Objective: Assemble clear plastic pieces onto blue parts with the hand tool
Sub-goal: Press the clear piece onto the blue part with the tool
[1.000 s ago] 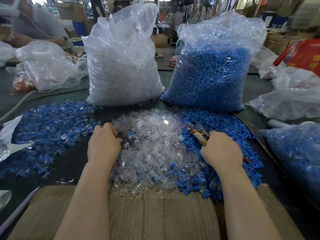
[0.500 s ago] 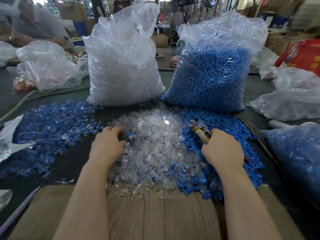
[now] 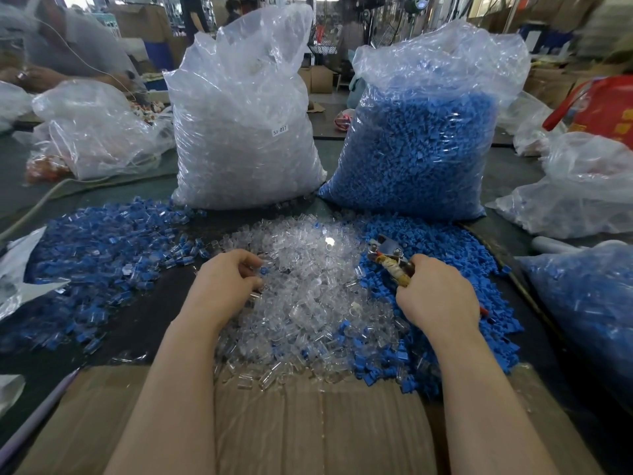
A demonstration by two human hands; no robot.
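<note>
With right hand (image 3: 436,296) clenched around the tool (image 3: 388,257) over the blue parts (image 3: 445,248) and left hand (image 3: 224,286) curled into the clear pieces (image 3: 308,269), holding what cannot be told, better to pinch only one piece, open end toward the tool.

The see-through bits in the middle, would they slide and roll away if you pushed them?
Probably. The clear pieces look small, smooth and tube-shaped, heaped loosely, so a push would likely scatter them. Each seems very light; strays already lie on the cardboard.
</note>
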